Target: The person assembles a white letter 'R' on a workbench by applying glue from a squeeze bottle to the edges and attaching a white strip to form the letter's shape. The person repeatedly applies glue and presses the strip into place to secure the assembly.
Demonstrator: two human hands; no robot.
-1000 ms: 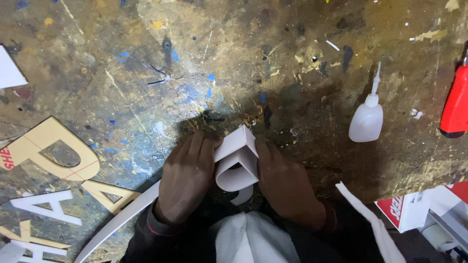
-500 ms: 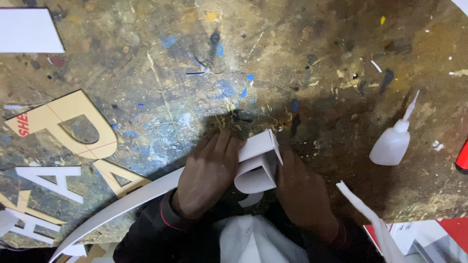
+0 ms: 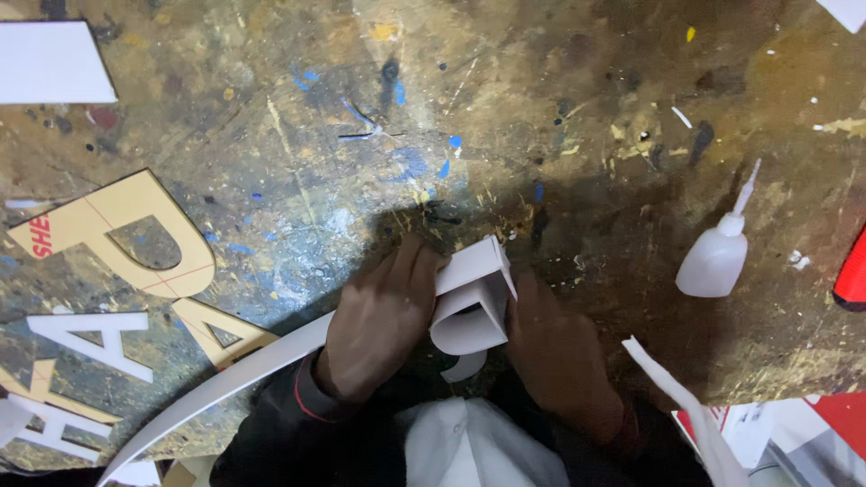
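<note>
A white plastic letter piece [image 3: 471, 298] with a curved inner strip stands on its edge on the paint-stained workbench [image 3: 361, 135], near the front edge. My left hand [image 3: 383, 316] presses against its left side, fingers wrapped over the top corner. On the right side, my right hand [image 3: 559, 352] holds the same piece. A long white strip [image 3: 225, 383] runs from under my left hand down to the lower left.
A small white glue bottle [image 3: 717, 257] with a thin nozzle lies to the right. Beyond it, a red object [image 3: 852, 275] sits at the right edge. Tan and white cut-out letters [image 3: 117, 234] lie on the left, a white sheet [image 3: 50, 63] at the top left.
The view has shifted, so everything sits further right and lower in the frame. Both hands stay on the white letter piece.
</note>
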